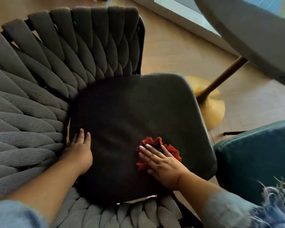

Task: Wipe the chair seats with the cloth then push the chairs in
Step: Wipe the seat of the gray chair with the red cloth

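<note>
A dark grey cushioned chair seat fills the middle of the view, ringed by a woven grey rope backrest. My right hand presses flat on a crumpled red cloth near the seat's right front part. My left hand rests with fingers spread on the seat's left edge, against the woven back. Both forearms wear frayed denim sleeves.
A grey table top hangs over the upper right on a gold stem and round gold base. A second chair's teal seat stands close at the right. Wooden floor shows between them.
</note>
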